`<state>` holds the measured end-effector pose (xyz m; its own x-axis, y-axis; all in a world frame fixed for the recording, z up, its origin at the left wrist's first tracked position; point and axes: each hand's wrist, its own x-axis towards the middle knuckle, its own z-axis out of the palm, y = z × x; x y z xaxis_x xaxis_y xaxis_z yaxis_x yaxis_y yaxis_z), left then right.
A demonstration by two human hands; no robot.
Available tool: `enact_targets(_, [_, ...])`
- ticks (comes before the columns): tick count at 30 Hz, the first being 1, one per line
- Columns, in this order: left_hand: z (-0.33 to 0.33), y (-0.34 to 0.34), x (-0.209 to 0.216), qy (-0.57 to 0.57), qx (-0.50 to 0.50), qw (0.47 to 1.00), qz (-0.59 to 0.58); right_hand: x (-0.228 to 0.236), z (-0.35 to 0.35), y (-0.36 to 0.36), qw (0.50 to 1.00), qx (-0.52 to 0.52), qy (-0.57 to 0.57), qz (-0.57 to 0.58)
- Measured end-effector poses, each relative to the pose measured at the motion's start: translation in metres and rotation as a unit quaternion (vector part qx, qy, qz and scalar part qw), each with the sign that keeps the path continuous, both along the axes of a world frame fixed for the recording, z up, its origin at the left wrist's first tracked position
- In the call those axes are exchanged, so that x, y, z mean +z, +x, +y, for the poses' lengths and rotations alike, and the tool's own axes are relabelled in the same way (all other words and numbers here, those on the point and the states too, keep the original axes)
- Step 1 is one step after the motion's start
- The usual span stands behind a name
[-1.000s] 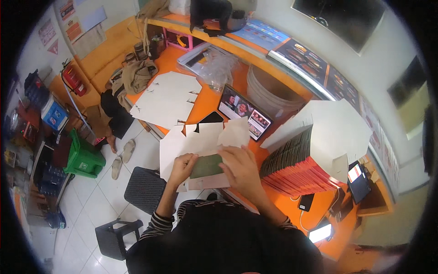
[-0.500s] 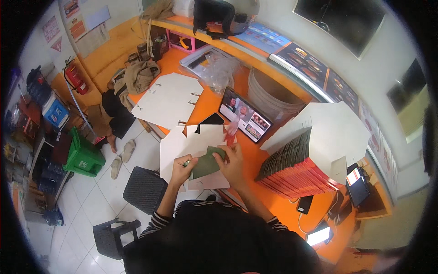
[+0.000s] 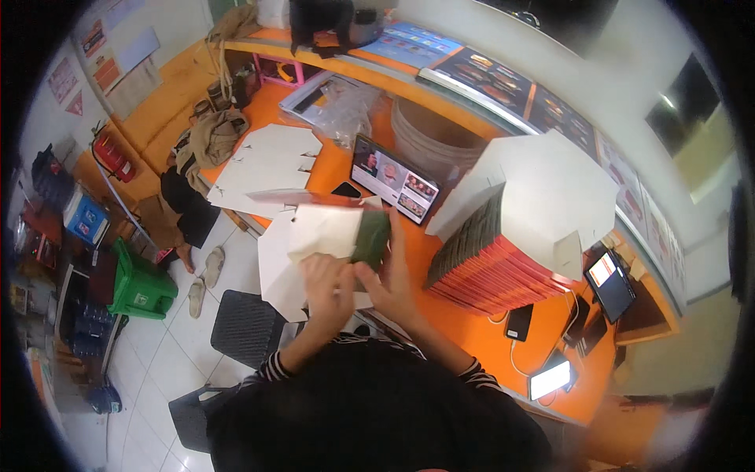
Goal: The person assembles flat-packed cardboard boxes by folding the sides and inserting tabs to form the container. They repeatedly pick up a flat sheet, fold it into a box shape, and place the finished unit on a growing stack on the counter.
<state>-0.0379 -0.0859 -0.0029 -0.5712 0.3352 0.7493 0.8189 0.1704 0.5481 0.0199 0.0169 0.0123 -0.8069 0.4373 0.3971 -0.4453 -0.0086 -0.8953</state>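
Note:
A partly folded cardboard box (image 3: 326,228), white inside with a green outer panel, is in both my hands above the table's near edge. My left hand (image 3: 326,291) is closed at its near edge, with the fingers curled and slightly blurred. My right hand (image 3: 391,287) grips the green side, its thumb on the near corner and its fingers along the right wall. Beneath the box lies a flat white cardboard blank (image 3: 275,263). Another flat white blank (image 3: 271,169) lies farther back on the left.
On the orange table at right stands a tall stack of red and green cardboard pieces (image 3: 480,256), topped by white sheets. A tablet (image 3: 393,177), a phone (image 3: 346,189) and a large round tub (image 3: 429,138) are beyond my hands. Black stools (image 3: 248,326) stand at left.
The green cardboard in my hands has been turned and folded, so its white inside now shows, with walls raised. My left hand has shifted right and nearer my right hand. The view has swung slightly.

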Motion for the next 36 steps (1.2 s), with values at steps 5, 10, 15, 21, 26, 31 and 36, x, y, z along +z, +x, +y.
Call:
enact_targets(5, [0.04,0.035,0.052,-0.06,-0.161,0.979,0.107,0.031,0.047,0.051,0.995,-0.043,-0.065,0.06])
enact_targets(10, [0.092,0.085,0.086,-0.048,-0.323,0.942,0.083,0.05,0.084,0.13,0.954,-0.274,-0.111,0.042])
enact_targets(15, [0.086,0.111,0.105,0.091,-0.403,0.887,0.204,0.102,0.14,0.181,0.915,-0.361,-0.172,0.049])
enact_targets(21, [0.099,0.075,0.07,0.166,-0.408,0.894,0.085,0.105,0.185,0.217,0.906,-0.378,-0.189,-0.011])
enact_targets(26, [0.141,0.047,0.059,0.21,-0.357,0.91,0.004,0.093,0.202,0.21,0.907,-0.364,-0.202,-0.058])
enact_targets(31, [0.187,0.026,0.061,0.144,-0.371,0.916,0.041,0.096,0.206,0.211,0.933,-0.29,-0.131,-0.169])
enact_targets(36, [0.202,0.013,0.042,0.078,-0.432,0.895,0.075,0.115,0.187,0.216,0.906,-0.308,-0.045,-0.287])
